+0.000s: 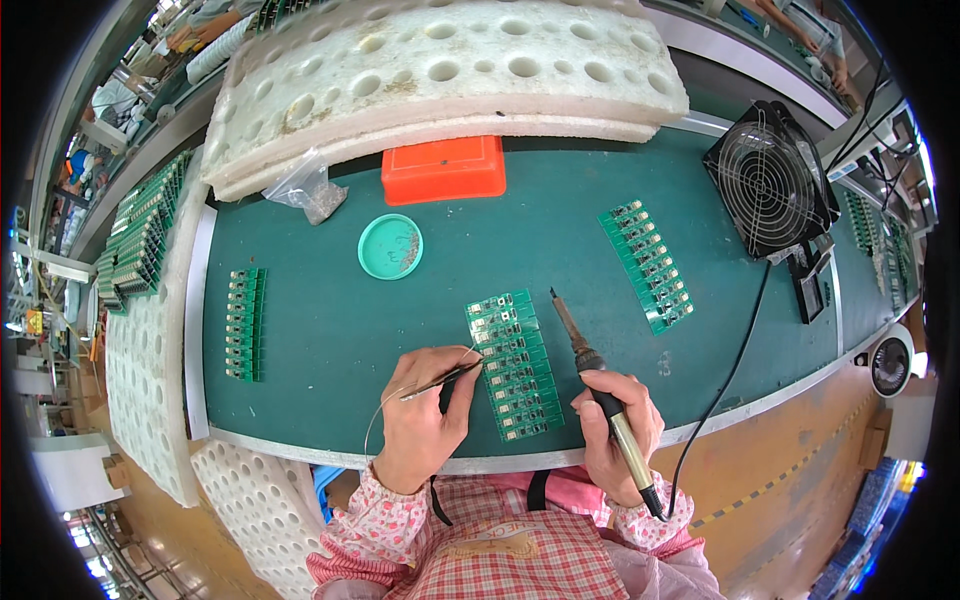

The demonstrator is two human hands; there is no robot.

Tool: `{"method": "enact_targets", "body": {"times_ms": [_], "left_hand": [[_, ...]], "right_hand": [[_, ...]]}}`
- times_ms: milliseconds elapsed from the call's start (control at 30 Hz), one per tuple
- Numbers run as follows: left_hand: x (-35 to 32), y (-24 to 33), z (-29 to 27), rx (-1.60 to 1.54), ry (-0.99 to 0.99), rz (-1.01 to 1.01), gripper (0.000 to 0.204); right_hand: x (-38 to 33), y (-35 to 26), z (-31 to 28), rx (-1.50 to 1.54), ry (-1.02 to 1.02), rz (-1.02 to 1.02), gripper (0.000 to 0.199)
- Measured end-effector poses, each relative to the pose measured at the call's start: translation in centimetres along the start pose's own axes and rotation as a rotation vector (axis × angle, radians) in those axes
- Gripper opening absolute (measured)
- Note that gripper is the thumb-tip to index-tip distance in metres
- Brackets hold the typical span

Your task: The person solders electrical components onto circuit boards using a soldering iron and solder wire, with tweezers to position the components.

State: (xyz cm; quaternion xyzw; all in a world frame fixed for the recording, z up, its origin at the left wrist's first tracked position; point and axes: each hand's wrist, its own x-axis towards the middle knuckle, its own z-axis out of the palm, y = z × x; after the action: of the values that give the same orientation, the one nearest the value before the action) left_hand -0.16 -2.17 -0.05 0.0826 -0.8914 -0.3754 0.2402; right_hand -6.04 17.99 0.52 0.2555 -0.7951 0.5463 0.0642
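A green-topped workbench (320,340) (pale-edged) stands above a tan floor (740,475).

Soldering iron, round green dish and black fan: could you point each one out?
Soldering iron (589,361): head view, on the black grip ahead of the fingers.
Round green dish (376,239): head view, on its bare floor.
Black fan (768,183): head view, on its wire grille.

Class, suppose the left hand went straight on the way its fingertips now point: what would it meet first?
Most likely the left edge of the middle board; the left hand's fingertips are right beside it. One view leaves their height above it, or any contact, unclear.
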Motion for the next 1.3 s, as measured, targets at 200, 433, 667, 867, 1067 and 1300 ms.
{"method": "enact_targets", "body": {"times_ms": [200,433,667,867,1067,1300], "left_hand": [[0.2,0.1,-0.1,0.041,-0.025,0.018,0.018],[0.3,-0.1,0.0,0.044,-0.013,0.065,0.025],[0.3,-0.1,0.1,0.044,-0.011,0.074,0.025],[0.4,-0.1,0.1,0.034,-0.015,0.070,0.025],[0.4,0.0,0.1,0.040,-0.011,0.071,0.024],[0.4,0.0,0.0,0.032,-0.007,0.067,0.024]], "right_hand": [[0.0,0.1,0.0,-0.013,-0.006,-0.010,0.025],[-0.1,0.0,0.0,-0.003,-0.018,0.008,0.024],[-0.1,0.2,0.1,0.017,0.009,-0.018,0.023],[0.0,0.5,0.1,0.136,0.096,-0.101,0.018],[0.9,0.3,1.1,0.297,0.161,-0.153,0.021],[1.0,0.0,1.1,0.314,0.117,-0.102,0.020]]}}
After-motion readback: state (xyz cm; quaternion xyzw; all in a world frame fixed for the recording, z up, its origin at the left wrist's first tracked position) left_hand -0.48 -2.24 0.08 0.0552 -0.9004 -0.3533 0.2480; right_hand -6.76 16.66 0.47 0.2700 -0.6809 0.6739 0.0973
